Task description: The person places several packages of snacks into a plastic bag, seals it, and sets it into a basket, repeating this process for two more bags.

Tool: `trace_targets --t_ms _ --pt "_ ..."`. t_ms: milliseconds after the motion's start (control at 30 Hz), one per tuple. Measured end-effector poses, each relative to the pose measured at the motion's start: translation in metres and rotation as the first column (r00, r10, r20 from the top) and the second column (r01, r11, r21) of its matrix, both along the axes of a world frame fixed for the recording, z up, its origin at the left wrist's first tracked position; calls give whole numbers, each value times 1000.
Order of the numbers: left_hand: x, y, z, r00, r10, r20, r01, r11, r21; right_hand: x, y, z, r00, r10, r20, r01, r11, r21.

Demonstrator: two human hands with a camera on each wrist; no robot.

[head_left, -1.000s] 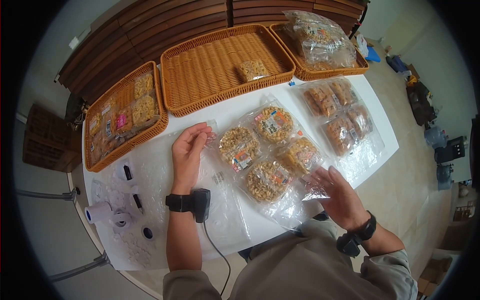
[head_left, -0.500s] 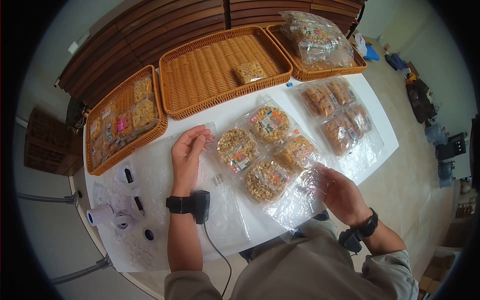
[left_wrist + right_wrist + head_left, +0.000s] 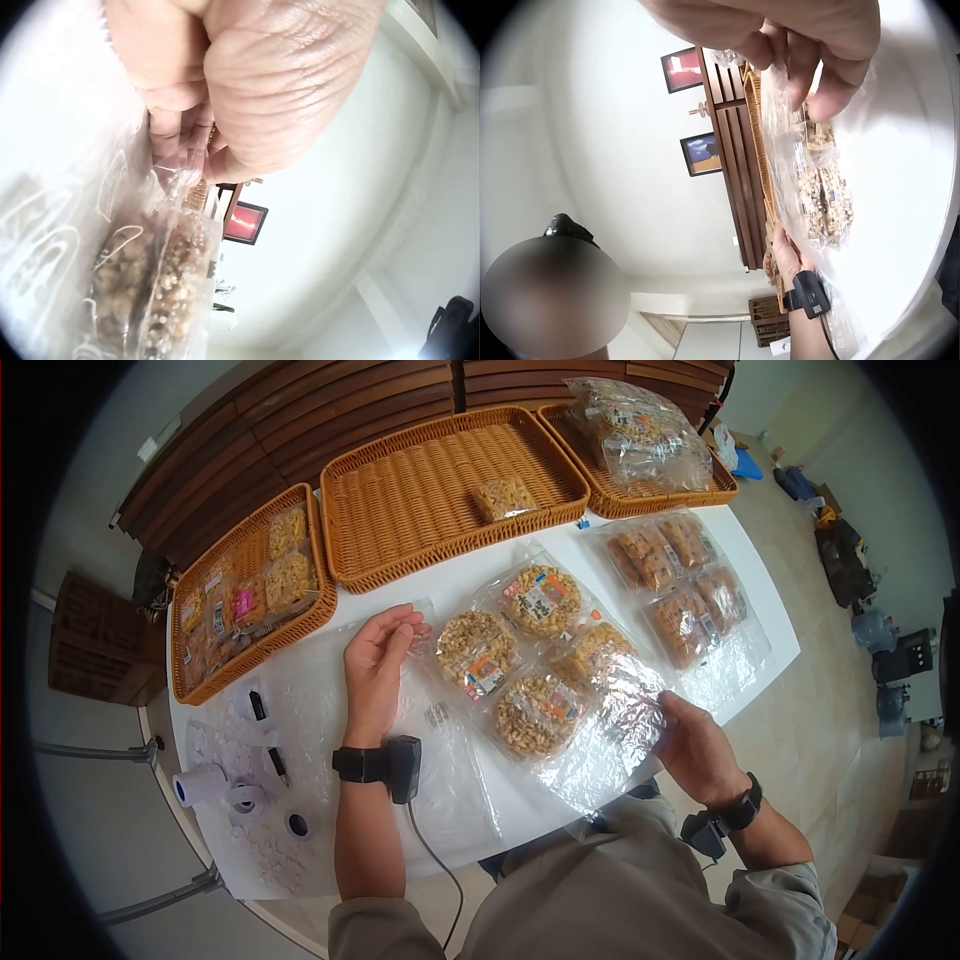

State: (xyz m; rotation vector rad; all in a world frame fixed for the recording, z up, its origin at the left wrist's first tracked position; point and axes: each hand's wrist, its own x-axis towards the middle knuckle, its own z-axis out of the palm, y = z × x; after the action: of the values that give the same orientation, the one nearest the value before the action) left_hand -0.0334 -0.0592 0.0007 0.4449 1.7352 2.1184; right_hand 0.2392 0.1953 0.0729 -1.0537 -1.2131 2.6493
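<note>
A clear plastic bag (image 3: pixel 610 755) with several round, wrapped grain-cluster snacks (image 3: pixel 537 718) inside lies on the white table. My left hand (image 3: pixel 372 670) pinches the bag's left edge between thumb and fingers; in the left wrist view, film (image 3: pixel 177 171) shows at the fingertips beside a snack pack (image 3: pixel 176 289). At the lower right, my right hand (image 3: pixel 695 752) pinches the bag's other end, its film spread and shining. From the right wrist view, that hand (image 3: pixel 810 45) has its fingers curled at the raised film, with the snacks below.
Three wicker trays line the back: the left one (image 3: pixel 325 575) holds packs, the middle one (image 3: pixel 400 490) one pack (image 3: pixel 503 498), the right one (image 3: pixel 720 500) stacked bags (image 3: pixel 645 435). A bag of brown snacks (image 3: pixel 680 590) lies right. Tape rolls (image 3: pixel 200 785) and pens (image 3: pixel 277 763) lie left.
My right hand has shifted slightly right, its fingers curling in onto the film, and the bag's right end is now spread flatter. My left hand has stayed in place.
</note>
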Motion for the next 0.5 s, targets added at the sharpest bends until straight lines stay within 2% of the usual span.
trace_targets --t_ms 100,233,400,500 --pt "-1 0 -1 1000 -1 4 1 1000 1 -4 -7 13 993 -79 90 78 997 14" --pt "0 0 1 1000 -7 7 7 1000 8 17 13 1 991 52 124 -62 995 82" --pt "-1 0 -1 1000 -5 11 5 1000 -4 19 21 31 941 200 275 -269 932 243" --pt "-1 0 -2 1000 1 7 -1 1000 -6 27 29 36 954 104 281 -260 754 603"
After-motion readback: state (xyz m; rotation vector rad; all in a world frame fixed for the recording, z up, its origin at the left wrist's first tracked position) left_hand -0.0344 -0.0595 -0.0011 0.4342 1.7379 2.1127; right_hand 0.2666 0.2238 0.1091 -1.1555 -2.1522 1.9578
